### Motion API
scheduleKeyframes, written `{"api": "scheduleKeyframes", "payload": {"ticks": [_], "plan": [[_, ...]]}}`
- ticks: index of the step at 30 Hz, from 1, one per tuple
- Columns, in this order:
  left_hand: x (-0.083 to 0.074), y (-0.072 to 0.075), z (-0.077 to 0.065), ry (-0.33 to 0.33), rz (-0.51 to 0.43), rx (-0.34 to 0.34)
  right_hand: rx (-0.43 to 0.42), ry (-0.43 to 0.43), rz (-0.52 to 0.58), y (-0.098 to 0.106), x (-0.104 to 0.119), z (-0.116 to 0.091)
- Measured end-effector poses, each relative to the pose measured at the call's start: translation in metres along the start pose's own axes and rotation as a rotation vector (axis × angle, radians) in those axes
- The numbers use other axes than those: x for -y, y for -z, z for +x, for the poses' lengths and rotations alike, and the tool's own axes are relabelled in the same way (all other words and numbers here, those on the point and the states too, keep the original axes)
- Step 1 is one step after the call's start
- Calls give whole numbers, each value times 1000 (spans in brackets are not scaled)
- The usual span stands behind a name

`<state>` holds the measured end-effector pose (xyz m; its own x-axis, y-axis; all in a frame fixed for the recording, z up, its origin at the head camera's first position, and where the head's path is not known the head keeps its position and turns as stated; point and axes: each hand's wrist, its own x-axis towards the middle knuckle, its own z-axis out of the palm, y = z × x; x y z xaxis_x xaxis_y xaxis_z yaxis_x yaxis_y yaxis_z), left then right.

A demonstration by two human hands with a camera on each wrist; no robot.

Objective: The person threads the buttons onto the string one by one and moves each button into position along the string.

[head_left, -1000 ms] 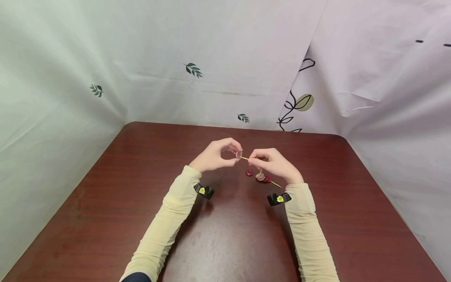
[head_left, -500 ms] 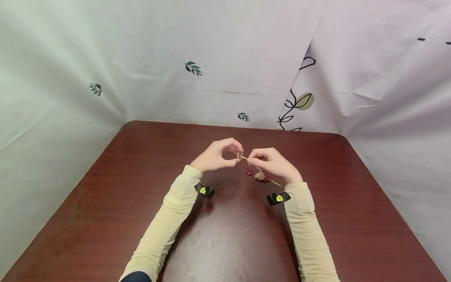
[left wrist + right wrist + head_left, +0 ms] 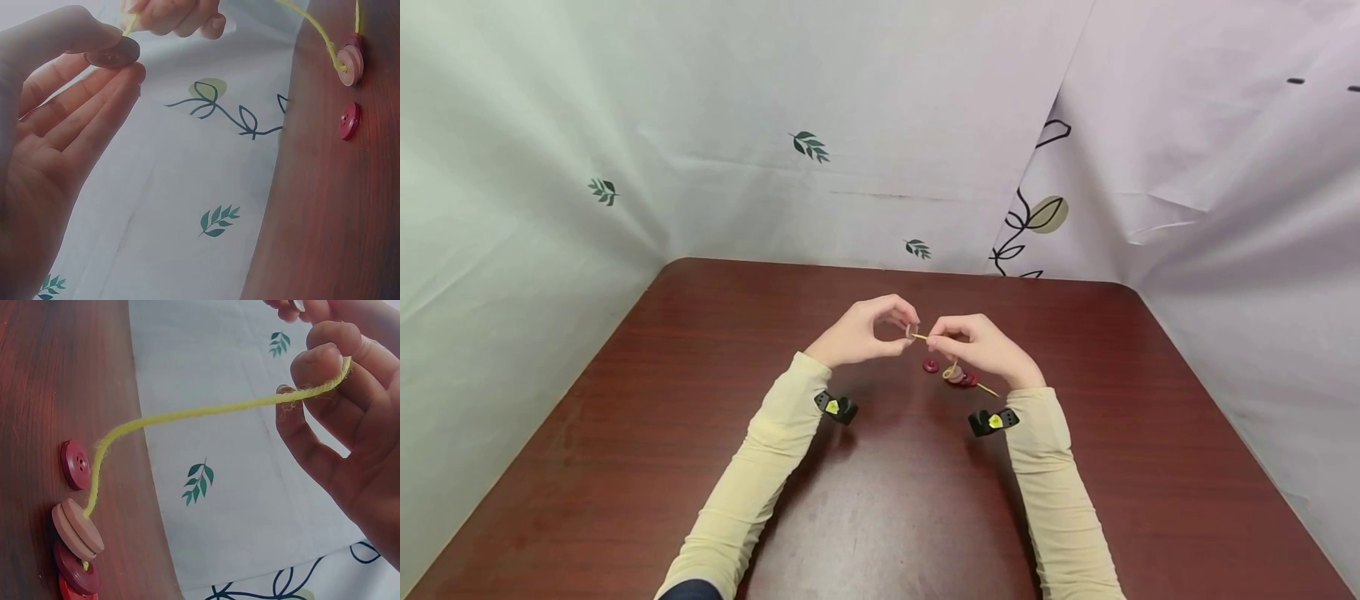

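Observation:
My left hand (image 3: 861, 333) pinches a button (image 3: 114, 52) between thumb and fingertips, on edge in the head view and dark against the light in the left wrist view. Facing it, my right hand (image 3: 985, 346) pinches a yellow yarn (image 3: 206, 411) close to its end, and the short tip reaches to the button's face. From the right fingers the yarn drops to the table, where it runs through pale pink buttons (image 3: 78, 528) and a dark red button (image 3: 76, 567) beside them. One loose dark red button (image 3: 75, 464) lies next to this string.
The brown wooden table (image 3: 880, 517) stretches around both forearms. Past its far edge hangs a white cloth (image 3: 880, 125) with printed leaves, and cloth also closes in both sides. The yarn's far end (image 3: 988, 391) lies on the table right of the strung buttons.
Both hands keep their grips and nearly the same place. The yarn hanging below my right hand has slackened into a small loop by the pink buttons.

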<state>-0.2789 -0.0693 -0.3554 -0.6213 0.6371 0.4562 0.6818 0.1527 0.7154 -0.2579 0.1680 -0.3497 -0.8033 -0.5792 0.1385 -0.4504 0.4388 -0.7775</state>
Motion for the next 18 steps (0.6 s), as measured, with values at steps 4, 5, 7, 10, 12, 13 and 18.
{"api": "scheduleKeyframes", "payload": {"ticks": [4, 5, 7, 10, 12, 13, 18], "plan": [[-1, -2, 1, 10, 7, 7, -2, 8, -5, -1, -1, 1], [-1, -2, 1, 12, 8, 8, -4, 12, -6, -1, -2, 1], [-1, -3, 1, 17, 12, 11, -8, 17, -7, -2, -2, 1], [-1, -4, 1, 16, 7, 16, -12, 16, -5, -3, -3, 2], [-1, -5, 1, 14, 6, 20, -8, 9, 2, -3, -2, 2], [-2, -5, 1, 12, 6, 23, -5, 7, 7, -4, -2, 2], [-1, -6, 2, 18, 21, 30, 22, -29, 39, -5, -2, 4]]}}
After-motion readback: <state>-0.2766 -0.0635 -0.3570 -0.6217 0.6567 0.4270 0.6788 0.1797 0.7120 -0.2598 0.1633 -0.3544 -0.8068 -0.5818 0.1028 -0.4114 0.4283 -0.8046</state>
